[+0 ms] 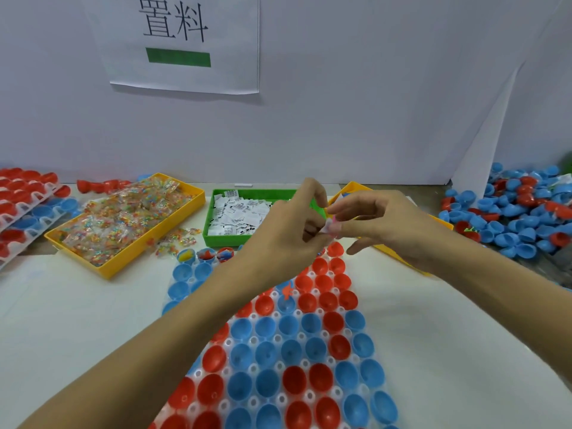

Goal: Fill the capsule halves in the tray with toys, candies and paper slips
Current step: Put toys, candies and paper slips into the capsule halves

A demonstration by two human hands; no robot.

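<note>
**Capsule filling: barely started, hands busy with a small item over the far rows**

So the tray [280, 394] of red and blue capsule halves [320, 323] sits right in the middle of the surface [77, 308], running from the near edge toward the bins. Nearly every cup looks empty. Only a few at the far left end [205, 254] have something colourful in them, and one blue cup further in has a little orange toy [288, 291] sitting on it. My read: we're very early in the job

Both hands are up over the far end of the tray, fingertips nearly touching each other. The left hand [294, 230] has its grip closed as a pinch on a small white and pink bit [328, 226], and the right hand [376, 224] pinches the same bit from the other side. Can't tell if it's a folded slip, a wrapped toy or both, too small and half hidden

Looks like the step is separating or readying one piece before it goes in. Next move would need a careful drop into one empty cup near those filled ones, without knocking the neighbours

Supplies behind: yellow bin of candy packets [123, 218] on the left, green bin of paper slips [241, 213] in the middle, another yellow bin [353, 188] mostly hidden by the right hand. Loose capsule halves [520, 212] are heaped far right, and stacked trays [28, 205] far left
</note>
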